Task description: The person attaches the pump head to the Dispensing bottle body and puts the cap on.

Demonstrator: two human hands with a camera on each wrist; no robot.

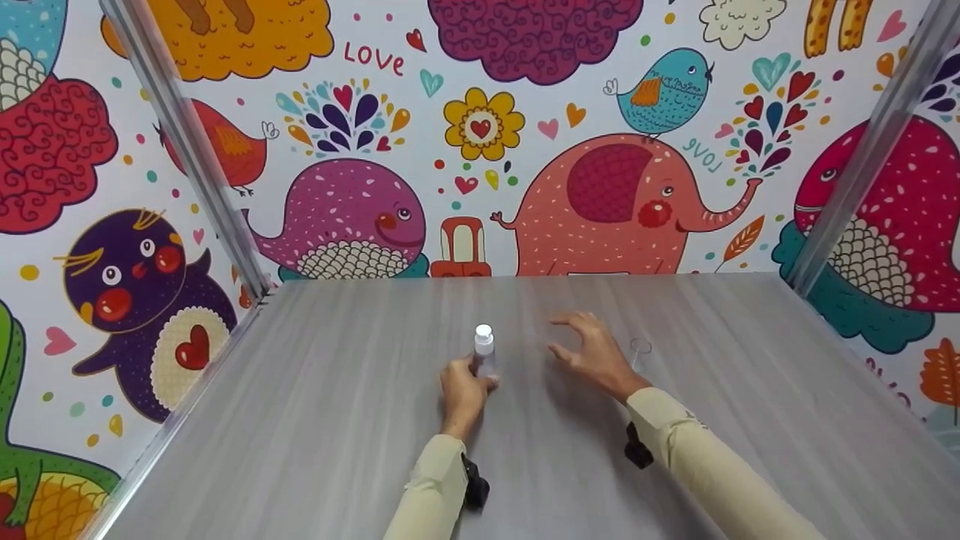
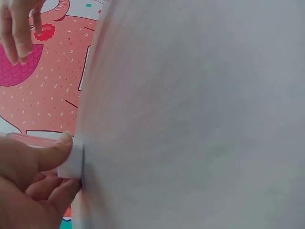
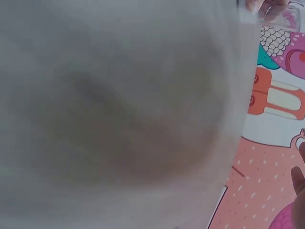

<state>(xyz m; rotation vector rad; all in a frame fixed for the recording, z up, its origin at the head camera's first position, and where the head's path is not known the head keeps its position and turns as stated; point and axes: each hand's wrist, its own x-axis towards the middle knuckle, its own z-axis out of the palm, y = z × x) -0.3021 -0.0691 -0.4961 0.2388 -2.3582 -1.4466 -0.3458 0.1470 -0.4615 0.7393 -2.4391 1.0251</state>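
My left hand (image 1: pixel 463 390) grips a small clear bottle (image 1: pixel 486 364) with a white cap (image 1: pixel 484 334), which stands upright in the middle of the table. In the left wrist view, the thumb and fingers pinch a white part (image 2: pixel 71 161) close by the tabletop. My right hand (image 1: pixel 592 356) hovers to the right of the bottle, apart from it, fingers spread and slightly bent, holding nothing. A thin ring on a stem (image 1: pixel 640 346) shows just beyond the right wrist, its lower part hidden by the hand.
The grey wood-grain table (image 1: pixel 337 450) reaches back to a wall (image 1: pixel 480 202) printed with cartoon animals. Metal posts (image 1: pixel 191 142) rise at both back corners. Black wrist-worn devices (image 1: pixel 475 484) hang under both sleeves.
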